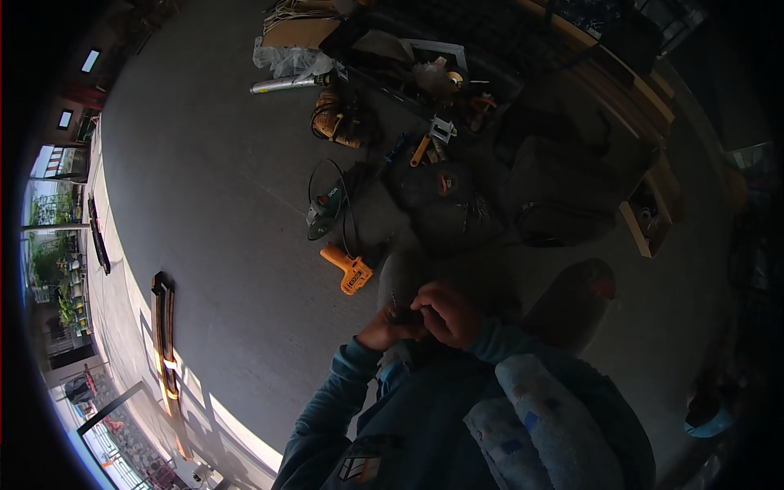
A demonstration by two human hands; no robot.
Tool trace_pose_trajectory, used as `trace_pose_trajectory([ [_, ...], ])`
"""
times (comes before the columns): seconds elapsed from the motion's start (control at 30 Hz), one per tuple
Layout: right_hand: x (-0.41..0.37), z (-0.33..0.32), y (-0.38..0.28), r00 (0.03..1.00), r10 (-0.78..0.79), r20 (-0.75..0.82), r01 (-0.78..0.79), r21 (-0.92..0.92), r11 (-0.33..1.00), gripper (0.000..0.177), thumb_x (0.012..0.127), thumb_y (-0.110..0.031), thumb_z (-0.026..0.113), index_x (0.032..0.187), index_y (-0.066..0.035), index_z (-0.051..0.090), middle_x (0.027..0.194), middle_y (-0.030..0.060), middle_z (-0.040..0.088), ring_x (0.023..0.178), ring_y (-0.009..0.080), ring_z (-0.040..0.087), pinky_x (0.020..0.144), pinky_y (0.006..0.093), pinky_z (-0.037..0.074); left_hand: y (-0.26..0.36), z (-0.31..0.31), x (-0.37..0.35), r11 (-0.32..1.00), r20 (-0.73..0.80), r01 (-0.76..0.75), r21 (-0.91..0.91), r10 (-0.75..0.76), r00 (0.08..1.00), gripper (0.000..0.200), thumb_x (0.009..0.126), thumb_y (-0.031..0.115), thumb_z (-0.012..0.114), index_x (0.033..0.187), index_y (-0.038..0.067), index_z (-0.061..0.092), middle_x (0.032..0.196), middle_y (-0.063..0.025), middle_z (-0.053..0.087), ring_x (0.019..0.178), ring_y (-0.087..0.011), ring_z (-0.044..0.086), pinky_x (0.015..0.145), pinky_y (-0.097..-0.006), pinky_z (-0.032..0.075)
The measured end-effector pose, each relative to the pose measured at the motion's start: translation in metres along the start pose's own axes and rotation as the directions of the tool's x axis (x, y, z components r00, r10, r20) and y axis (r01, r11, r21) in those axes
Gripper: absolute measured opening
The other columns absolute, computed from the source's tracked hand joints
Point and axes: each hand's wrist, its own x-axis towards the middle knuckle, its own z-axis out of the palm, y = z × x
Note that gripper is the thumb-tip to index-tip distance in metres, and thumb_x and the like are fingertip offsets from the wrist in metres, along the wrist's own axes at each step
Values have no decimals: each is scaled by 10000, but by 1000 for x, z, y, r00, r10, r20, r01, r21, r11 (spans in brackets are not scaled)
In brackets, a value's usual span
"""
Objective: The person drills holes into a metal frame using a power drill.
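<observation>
Close to my body, my left hand (390,330) is closed around a small dark tool (398,315) with a thin bit pointing up from it. My right hand (447,315) is beside it on the right, fingers curled near the tool; what they pinch, if anything, is too dark to make out. An orange drill-like power tool (353,269) lies on the floor just beyond my left hand. Farther up is a green angle grinder (324,214) with a black cord looped beside it.
A yellow corded tool (334,121), a silver tube (290,83) and a black tool bag (563,192) lie ahead. An open wooden box (649,212) stands at the right. Long dark bars (164,335) lie at the left.
</observation>
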Motion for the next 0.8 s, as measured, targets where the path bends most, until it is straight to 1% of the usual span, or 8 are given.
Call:
trace_pose_trajectory([
  [0.07, -7, -3, -2, 991, -133, 35, 135, -68, 989, 235, 747, 32, 570, 964, -55, 550, 961, 125, 525, 871, 289, 554, 761, 382, 470, 2, 6, -2, 1000, 5, 0, 16, 0, 1000, 209, 746, 35, 661, 947, 18, 608, 775, -53, 620, 739, -144, 609, 683, -287, 487],
  [0.2, -20, -2, -6, 987, -160, -5, 159, -86, 984, 237, 728, 33, 576, 944, -63, 554, 974, 126, 520, 903, 292, 552, 782, 385, 468, 0, 6, -4, 997, 66, 7, 80, -12, 998, 233, 740, 25, 662, 965, 16, 602, 792, -52, 621, 745, -145, 610, 687, -286, 488],
  [0.3, -24, -3, -13, 985, -169, -15, 168, -65, 984, 238, 727, 32, 580, 940, -72, 556, 973, 123, 521, 911, 293, 553, 793, 392, 468, 1, 12, -7, 993, 21, 15, 116, -18, 1000, 227, 732, 23, 663, 952, 17, 608, 799, -55, 623, 744, -145, 609, 694, -284, 486],
  [0.4, -23, -5, -19, 982, -191, 6, 189, -180, 965, 193, 741, 14, 590, 914, -65, 563, 966, 108, 531, 904, 272, 556, 786, 386, 463, -4, 12, -10, 998, -100, 64, 24, -61, 993, 261, 689, 33, 708, 932, -22, 628, 809, -78, 660, 738, -167, 642, 722, -279, 503],
  [0.5, -23, -4, -15, 972, -229, 54, 235, -194, 952, 207, 723, 17, 601, 907, -68, 565, 963, 107, 529, 902, 281, 553, 788, 392, 465, 0, 10, -12, 996, 5, 47, 78, -48, 999, 368, 687, 21, 724, 1024, -36, 587, 878, -97, 652, 777, -181, 642, 766, -296, 511],
  [0.57, -19, -4, -18, 938, -341, 61, 346, -227, 910, 213, 713, -19, 651, 885, -82, 542, 934, 98, 494, 896, 271, 541, 772, 387, 465, 4, 13, -17, 984, -45, 134, 118, -129, 991, 512, 697, 24, 730, 1156, -29, 510, 990, -104, 627, 866, -181, 629, 826, -317, 507],
  [0.67, -23, 0, -11, 936, -340, 93, 351, -191, 917, 248, 717, -13, 649, 926, -83, 537, 939, 97, 498, 913, 264, 538, 781, 385, 467, -3, 9, -18, 964, -69, 147, 220, -135, 989, 596, 717, 41, 725, 1239, -12, 444, 1057, -96, 600, 970, -183, 602, 867, -322, 492],
  [0.8, -39, 24, -6, 966, -258, -10, 256, -97, 962, 319, 708, -41, 671, 987, -82, 521, 933, 107, 494, 870, 268, 543, 786, 387, 471, -13, 26, -14, 953, -83, -24, 301, 52, 995, 433, 768, 47, 670, 1171, 10, 518, 1043, -74, 608, 985, -193, 594, 877, -319, 467],
])
